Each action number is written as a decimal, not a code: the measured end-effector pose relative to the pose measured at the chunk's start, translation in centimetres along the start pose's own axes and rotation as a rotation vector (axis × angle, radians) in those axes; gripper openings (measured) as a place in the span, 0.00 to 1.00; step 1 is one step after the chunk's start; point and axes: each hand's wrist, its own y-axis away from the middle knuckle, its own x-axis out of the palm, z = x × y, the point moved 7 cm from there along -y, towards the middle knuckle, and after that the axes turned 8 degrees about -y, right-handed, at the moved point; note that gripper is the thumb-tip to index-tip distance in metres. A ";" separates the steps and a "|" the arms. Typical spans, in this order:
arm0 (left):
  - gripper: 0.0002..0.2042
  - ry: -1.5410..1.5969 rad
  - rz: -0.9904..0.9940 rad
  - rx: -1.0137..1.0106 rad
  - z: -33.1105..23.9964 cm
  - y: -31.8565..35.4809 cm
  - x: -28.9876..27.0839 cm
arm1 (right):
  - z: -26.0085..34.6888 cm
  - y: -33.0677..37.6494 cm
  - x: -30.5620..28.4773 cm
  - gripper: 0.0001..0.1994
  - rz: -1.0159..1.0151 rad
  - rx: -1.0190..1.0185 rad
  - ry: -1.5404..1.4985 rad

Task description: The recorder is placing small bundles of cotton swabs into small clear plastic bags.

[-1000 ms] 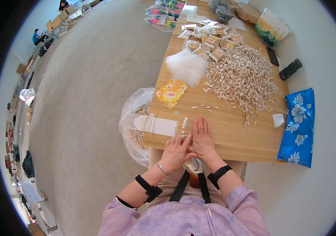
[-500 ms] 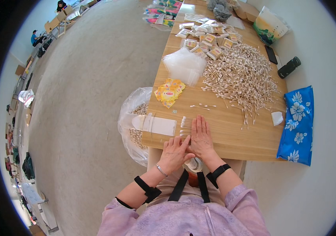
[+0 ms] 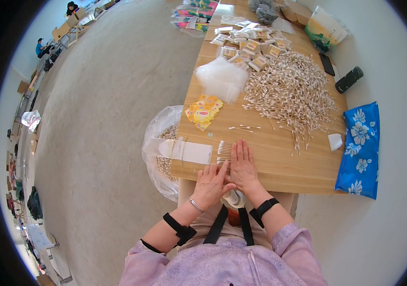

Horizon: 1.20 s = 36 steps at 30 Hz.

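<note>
A row of cotton swabs (image 3: 224,148) lies side by side near the table's front edge. My right hand (image 3: 243,168) rests flat over their right ends, fingers together and stretched out, so those ends are hidden. Just below the row, my left hand (image 3: 210,183) has its index finger extended to the nearest swabs, with the thumb close to my right hand. Its fingers are partly spread, and I see nothing held in them. To the left of the swabs lies a white card strip (image 3: 196,153), reaching over the table edge.
A big pile of loose swabs (image 3: 291,88) covers the table's right side. Yellow labels (image 3: 204,110), clear bags (image 3: 220,78) and filled packets (image 3: 256,45) lie further back. A blue flowered pouch (image 3: 359,150) lies at right; a plastic bag of swabs (image 3: 153,131) sits beyond the left edge.
My left index finger has shifted slightly up and to the left along the near swabs. My right hand stays flat in the same place.
</note>
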 end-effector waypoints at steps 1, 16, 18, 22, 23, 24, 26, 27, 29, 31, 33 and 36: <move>0.37 0.005 -0.007 -0.001 0.1 0.0 0.1 | 0.0 0.0 0.0 0.48 0.001 0.001 0.002; 0.38 -0.009 -0.016 -0.019 -0.2 0.2 0.0 | 0.1 -0.1 -0.1 0.44 -0.017 0.009 -0.083; 0.38 -0.016 -0.012 -0.023 -0.2 0.2 0.1 | 0.0 -0.1 0.1 0.43 -0.013 0.006 -0.074; 0.39 -0.029 -0.054 -0.010 -0.1 0.3 0.3 | 0.2 0.0 0.1 0.44 -0.006 0.006 -0.086; 0.40 -0.023 -0.066 -0.007 -0.1 0.3 0.2 | 0.1 -0.1 0.2 0.44 0.006 0.010 -0.074; 0.40 -0.023 -0.065 -0.008 -0.1 0.2 0.1 | 0.1 -0.1 0.3 0.45 0.017 0.013 -0.062; 0.39 0.020 -0.011 -0.059 0.1 -0.3 0.0 | 0.0 -0.1 0.3 0.45 0.016 0.008 -0.044; 0.39 0.020 -0.011 -0.060 0.1 -0.6 -0.1 | 0.0 0.0 0.4 0.45 0.014 0.005 -0.027; 0.39 -0.031 0.049 -0.080 0.2 -1.0 0.1 | -0.1 -0.1 0.4 0.45 0.023 0.002 -0.026; 0.39 -0.032 0.026 -0.072 0.3 -1.0 0.2 | 0.1 -0.2 0.3 0.46 0.031 -0.002 -0.027; 0.38 -0.035 0.003 -0.065 0.4 -1.0 0.1 | 0.3 -0.2 0.1 0.45 0.052 0.009 0.009; 0.38 -0.032 0.024 -0.053 0.4 -1.1 0.1 | 0.2 -0.2 -0.1 0.45 0.048 0.007 -0.030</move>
